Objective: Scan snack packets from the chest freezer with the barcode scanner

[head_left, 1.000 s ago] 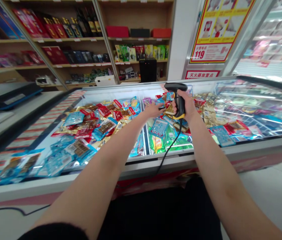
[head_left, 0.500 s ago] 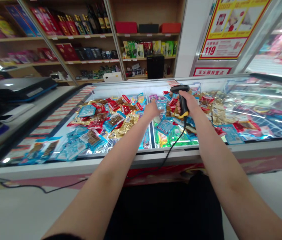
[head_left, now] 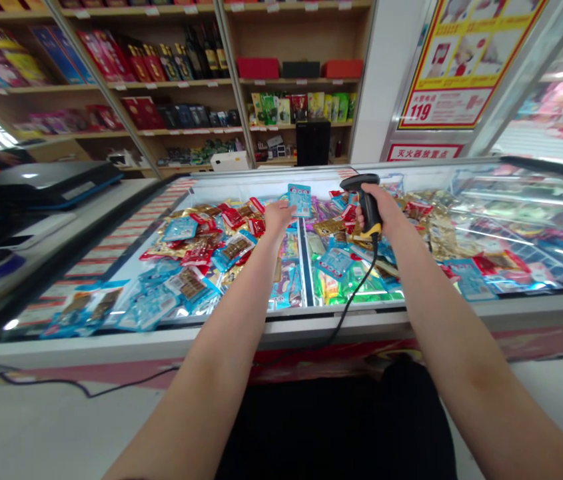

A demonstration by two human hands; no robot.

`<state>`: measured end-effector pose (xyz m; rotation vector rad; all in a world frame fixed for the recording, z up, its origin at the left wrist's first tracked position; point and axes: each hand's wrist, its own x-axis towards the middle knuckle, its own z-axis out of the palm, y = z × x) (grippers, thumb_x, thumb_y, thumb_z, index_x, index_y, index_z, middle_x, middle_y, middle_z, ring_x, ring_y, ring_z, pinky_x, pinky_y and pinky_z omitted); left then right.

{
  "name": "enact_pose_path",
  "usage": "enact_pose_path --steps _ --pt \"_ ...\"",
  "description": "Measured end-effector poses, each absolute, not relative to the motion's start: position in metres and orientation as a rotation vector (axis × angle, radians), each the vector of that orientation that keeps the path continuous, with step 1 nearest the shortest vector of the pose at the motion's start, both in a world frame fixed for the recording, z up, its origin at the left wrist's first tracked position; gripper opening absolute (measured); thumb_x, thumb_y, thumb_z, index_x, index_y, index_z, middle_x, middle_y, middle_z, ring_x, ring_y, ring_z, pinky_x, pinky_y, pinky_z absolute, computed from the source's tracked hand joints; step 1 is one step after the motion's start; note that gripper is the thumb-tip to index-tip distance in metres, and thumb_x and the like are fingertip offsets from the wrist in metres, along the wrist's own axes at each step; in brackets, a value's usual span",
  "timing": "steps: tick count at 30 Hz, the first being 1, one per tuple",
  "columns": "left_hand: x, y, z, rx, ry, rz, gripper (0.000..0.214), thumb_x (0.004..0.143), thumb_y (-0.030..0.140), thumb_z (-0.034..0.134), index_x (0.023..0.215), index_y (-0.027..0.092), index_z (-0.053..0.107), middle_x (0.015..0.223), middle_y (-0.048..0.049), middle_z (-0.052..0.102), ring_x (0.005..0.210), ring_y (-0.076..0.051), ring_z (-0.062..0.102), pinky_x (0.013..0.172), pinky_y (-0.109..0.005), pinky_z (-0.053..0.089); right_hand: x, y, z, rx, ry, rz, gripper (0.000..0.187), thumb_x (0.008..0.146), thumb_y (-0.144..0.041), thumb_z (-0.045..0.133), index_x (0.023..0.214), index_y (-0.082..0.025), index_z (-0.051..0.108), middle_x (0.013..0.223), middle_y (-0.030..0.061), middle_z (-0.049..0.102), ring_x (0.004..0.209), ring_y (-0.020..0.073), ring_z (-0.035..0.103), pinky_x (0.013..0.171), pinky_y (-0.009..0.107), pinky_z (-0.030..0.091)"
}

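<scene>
My left hand point(head_left: 279, 216) grips a small light-blue snack packet point(head_left: 300, 201) by its lower left edge, holding it up above the freezer's white divider. The fingers behind the packet are partly hidden. Wrapped in my right hand point(head_left: 381, 208) is the handle of a black and yellow barcode scanner point(head_left: 367, 200), its head on top pointing left. A black cable point(head_left: 356, 293) runs down from the scanner. Beneath both hands lie heaps of packets: red, gold and blue ones on the left point(head_left: 201, 243), green bags point(head_left: 348, 283) and more mixed packets on the right.
The packets lie in a chest freezer with a white front rim point(head_left: 111, 343). A sliding glass lid point(head_left: 531, 220) covers its right part. At the left stands a dark flat machine point(head_left: 46, 187) on a counter. Shelves with boxes and bottles point(head_left: 201, 53) rise behind.
My left hand has drawn back to the left from the right-hand heap, with the blue packet now lifted in it. My right hand keeps the scanner in nearly the same place.
</scene>
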<state>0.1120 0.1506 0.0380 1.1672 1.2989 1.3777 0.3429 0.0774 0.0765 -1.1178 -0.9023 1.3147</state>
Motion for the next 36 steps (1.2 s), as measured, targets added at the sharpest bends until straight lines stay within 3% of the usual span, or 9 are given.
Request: enact_pose_path --steps 8,13,23,36 --pt "0.114 0.155 0.039 1.15 1.264 1.409 0.023 0.075 0.008 0.066 0.06 0.017 0.051 0.059 0.006 0.042 0.061 -0.008 0.051 0.071 -0.028 0.059 0.335 0.062 0.088 -1.073 -1.084 1.448 0.03 0.088 -0.049 0.063 0.083 -0.019 0.061 0.057 0.0055 0.065 0.037 0.0149 0.054 0.031 0.024 0.046" --pt "0.119 0.15 0.04 1.123 1.218 1.427 0.018 0.073 0.007 0.069 0.066 0.016 0.055 0.062 0.0059 0.048 0.061 -0.007 0.053 0.071 -0.029 0.06 0.335 0.053 0.086 -1.168 -1.137 1.403 0.036 0.088 -0.052 0.068 0.077 -0.019 0.059 0.053 0.0046 0.063 0.034 0.0132 0.052 0.028 0.022 0.043" --pt "0.123 0.151 0.036 1.111 1.182 1.458 0.02 0.061 0.007 0.076 0.068 0.014 0.058 0.066 0.0037 0.055 0.067 -0.011 0.06 0.075 -0.034 0.062 0.34 0.053 0.088 -1.103 -1.157 1.442 0.038 0.095 -0.051 0.057 0.08 -0.016 0.059 0.052 0.0047 0.062 0.033 0.0117 0.049 0.03 0.021 0.043" --pt "0.12 0.154 0.035 1.127 1.202 1.467 0.021 0.064 0.006 0.074 0.079 0.013 0.062 0.074 0.0011 0.061 0.069 -0.012 0.064 0.074 -0.035 0.063 0.346 0.055 0.085 -1.085 -1.217 1.455 0.04 0.094 -0.052 0.057 0.076 -0.017 0.057 0.052 0.0056 0.062 0.034 0.0117 0.049 0.031 0.021 0.042"
